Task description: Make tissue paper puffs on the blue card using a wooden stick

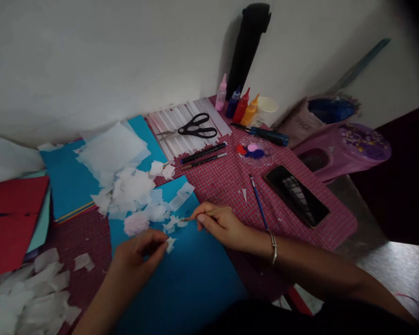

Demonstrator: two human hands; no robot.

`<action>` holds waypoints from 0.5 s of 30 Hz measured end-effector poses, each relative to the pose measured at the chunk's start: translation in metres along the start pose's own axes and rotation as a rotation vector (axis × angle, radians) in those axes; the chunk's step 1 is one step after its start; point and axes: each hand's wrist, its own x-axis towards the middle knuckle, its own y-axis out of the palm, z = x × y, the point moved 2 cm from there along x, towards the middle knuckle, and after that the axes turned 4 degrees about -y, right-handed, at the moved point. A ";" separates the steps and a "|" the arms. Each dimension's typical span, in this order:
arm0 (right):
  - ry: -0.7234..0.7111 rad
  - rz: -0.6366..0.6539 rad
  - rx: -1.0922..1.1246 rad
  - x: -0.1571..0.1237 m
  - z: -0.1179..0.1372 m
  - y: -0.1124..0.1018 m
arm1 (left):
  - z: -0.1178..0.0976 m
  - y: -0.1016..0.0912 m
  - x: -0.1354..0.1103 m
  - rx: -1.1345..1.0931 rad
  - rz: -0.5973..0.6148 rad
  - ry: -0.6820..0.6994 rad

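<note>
Left fingers (158,245) — paper scrap (170,243) at tips

Dim overall, colours muted. White wall (91,56) is brightest, evenly lit. Light seems to come from the right: black flask (247,42) casts a soft shadow to its left. Phone (296,195) screen has striped reflection; pale glare on floor (401,270) btm right. Corners vignetted, esp. top right. Wide-lens bending at edges. Left hand (139,251) & right hand (219,225) slightly soft.
</note>
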 end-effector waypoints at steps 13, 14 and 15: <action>-0.010 0.014 -0.003 0.002 0.001 -0.002 | -0.005 -0.002 0.011 -0.174 0.014 -0.122; -0.009 0.011 0.000 0.002 0.001 -0.002 | -0.004 -0.003 0.011 -0.186 0.018 -0.126; -0.013 0.007 0.003 0.002 0.001 -0.002 | -0.004 -0.003 0.012 -0.186 0.024 -0.130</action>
